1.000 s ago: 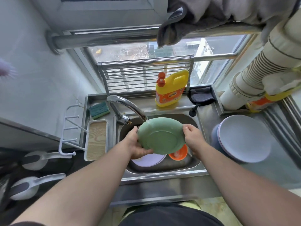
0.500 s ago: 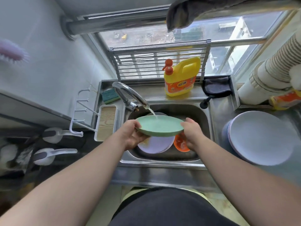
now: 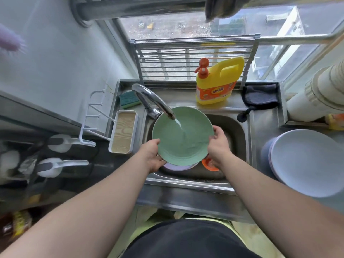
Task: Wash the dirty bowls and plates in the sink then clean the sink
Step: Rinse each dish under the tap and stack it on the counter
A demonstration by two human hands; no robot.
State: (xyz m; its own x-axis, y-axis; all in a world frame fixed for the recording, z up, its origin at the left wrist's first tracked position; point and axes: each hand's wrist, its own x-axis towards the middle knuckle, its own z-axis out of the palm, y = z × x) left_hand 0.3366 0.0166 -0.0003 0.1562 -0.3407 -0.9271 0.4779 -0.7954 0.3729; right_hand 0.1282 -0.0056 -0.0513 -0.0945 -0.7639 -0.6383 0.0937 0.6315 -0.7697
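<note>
I hold a green plate (image 3: 181, 138) over the steel sink (image 3: 236, 131), its top face turned up toward me. My left hand (image 3: 152, 155) grips its lower left rim and my right hand (image 3: 218, 146) grips its right rim. Water runs from the faucet (image 3: 150, 99) onto the plate's middle. Under it in the basin lie a lilac plate (image 3: 176, 167) and an orange bowl (image 3: 209, 163), both mostly hidden.
A yellow detergent bottle (image 3: 216, 81), a green sponge (image 3: 129, 99) and a dark cloth (image 3: 260, 96) sit on the sink's back ledge. Pale plates (image 3: 305, 162) are stacked on the right counter. A white wood-lined tray (image 3: 123, 131) stands left of the sink.
The green plate went from tilted with its underside toward me, to level, to face up under the running water. Both hands kept their hold on it.
</note>
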